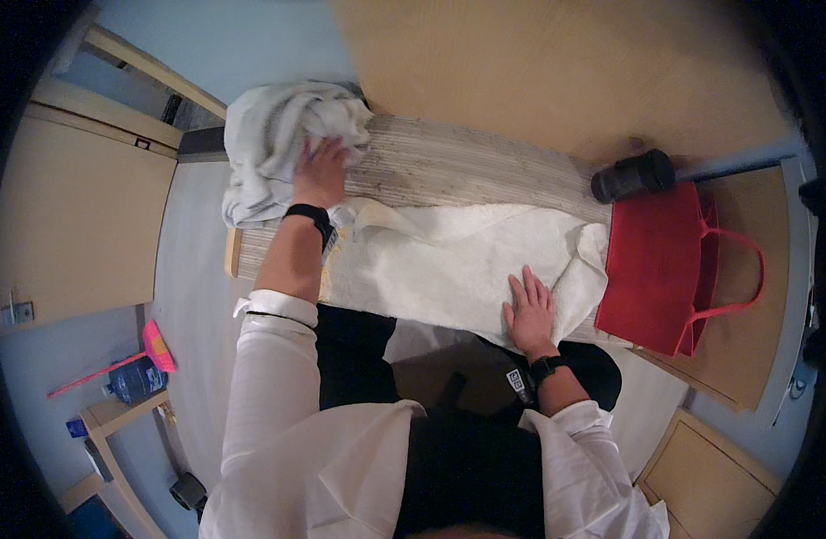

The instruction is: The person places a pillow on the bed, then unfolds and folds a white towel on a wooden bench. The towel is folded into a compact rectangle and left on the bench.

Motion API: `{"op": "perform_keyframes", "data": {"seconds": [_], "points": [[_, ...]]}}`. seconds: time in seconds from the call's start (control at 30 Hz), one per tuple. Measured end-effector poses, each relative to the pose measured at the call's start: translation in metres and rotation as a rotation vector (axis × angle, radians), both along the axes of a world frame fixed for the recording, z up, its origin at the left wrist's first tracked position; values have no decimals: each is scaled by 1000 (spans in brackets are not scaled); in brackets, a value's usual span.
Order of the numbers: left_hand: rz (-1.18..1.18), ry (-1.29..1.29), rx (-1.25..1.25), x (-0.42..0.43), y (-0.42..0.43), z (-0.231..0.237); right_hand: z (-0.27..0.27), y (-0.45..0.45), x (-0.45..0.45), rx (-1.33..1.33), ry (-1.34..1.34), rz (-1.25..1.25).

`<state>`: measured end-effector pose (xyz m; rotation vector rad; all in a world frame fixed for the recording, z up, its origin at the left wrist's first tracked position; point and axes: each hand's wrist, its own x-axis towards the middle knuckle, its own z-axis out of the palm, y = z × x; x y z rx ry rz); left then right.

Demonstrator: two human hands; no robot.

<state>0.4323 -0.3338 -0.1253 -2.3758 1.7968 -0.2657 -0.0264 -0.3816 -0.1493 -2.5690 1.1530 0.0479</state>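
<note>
A cream towel (446, 256) lies spread out, somewhat rumpled, along the near side of a bench with a striped top (453, 158). My right hand (531, 311) rests flat on its right part, fingers apart. My left hand (322, 172), slightly blurred, is at the near right side of a bunched heap of pale grey and white towels (278, 145) at the bench's left end; whether its fingers grip the cloth cannot be told. Both wrists carry black bands. The spread towel's left end, with yellow marks, reaches under my left wrist.
At the bench's right end lies a red felt tote bag (648, 269), with a black cylindrical object (633, 176) by its far side. A tan panel (554, 67) rises behind the bench. Down at the left are a pink broom (158, 347) and a large blue water bottle (136, 379).
</note>
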Motion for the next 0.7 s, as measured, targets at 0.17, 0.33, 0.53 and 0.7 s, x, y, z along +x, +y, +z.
{"op": "perform_keyframes", "data": {"seconds": [0.17,0.33,0.53,0.7], "points": [[15,436,-211,-2,1,-1,-6,-1,-3,7,-12,14],[-253,552,-17,-48,55,6,-9,-1,-4,-10,-16,9],[282,518,-107,-34,86,11,-2,-4,-8,58,-127,-3],[495,499,-597,23,80,63,4,-14,-7,31,-173,-41]]}}
